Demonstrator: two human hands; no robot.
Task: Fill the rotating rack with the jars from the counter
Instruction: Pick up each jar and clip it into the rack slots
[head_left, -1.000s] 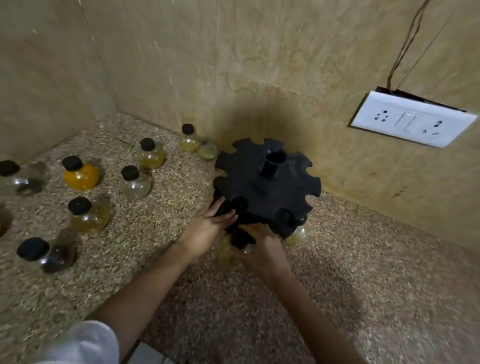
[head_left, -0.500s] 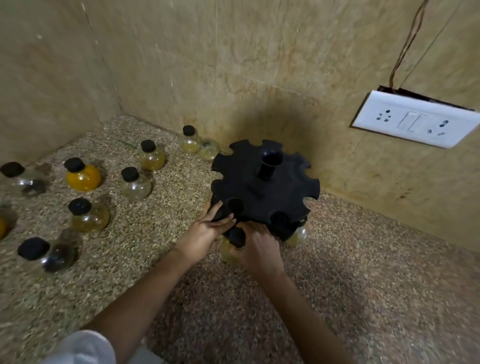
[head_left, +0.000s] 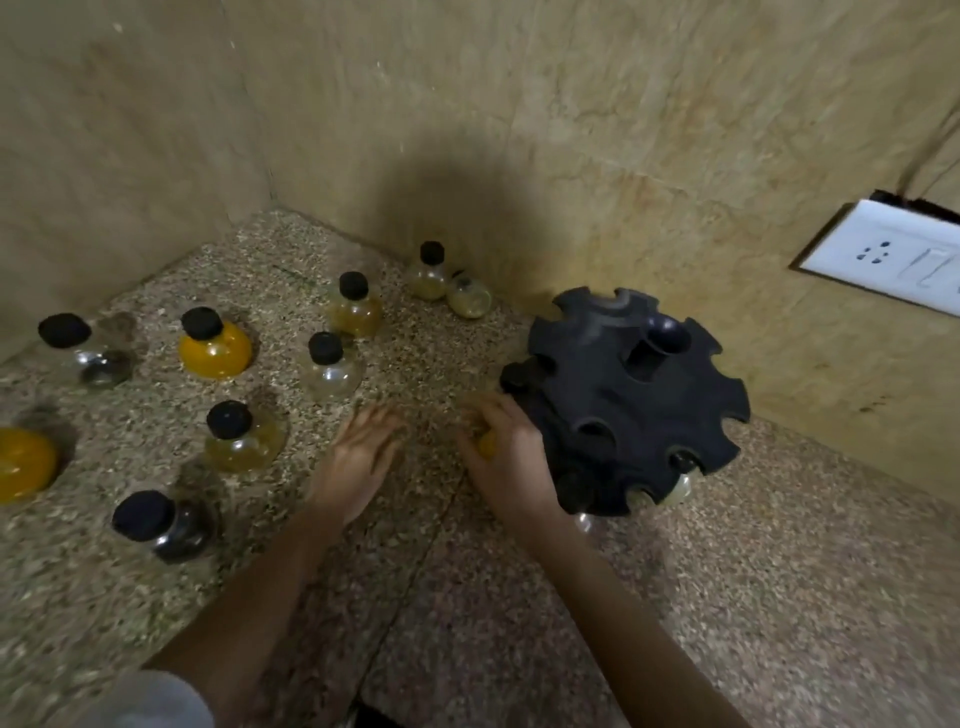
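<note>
The left hand (head_left: 358, 457) hangs wide over the tabletop (head_left: 779, 597), fingers spread. The right hand (head_left: 511, 462), blurred, curls around a yellow jar (head_left: 486, 445) at the left side of the rack (head_left: 623, 395).

Dim warm light, a soft dark shadow on the wall (head_left: 457, 197) near the rack (head_left: 623, 405), motion blur throughout.

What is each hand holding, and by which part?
The left hand holds nothing, fingers spread over the counter. The right hand curls round a yellow jar at the edge of the rack, apparently by its body; blur hides detail.
</note>
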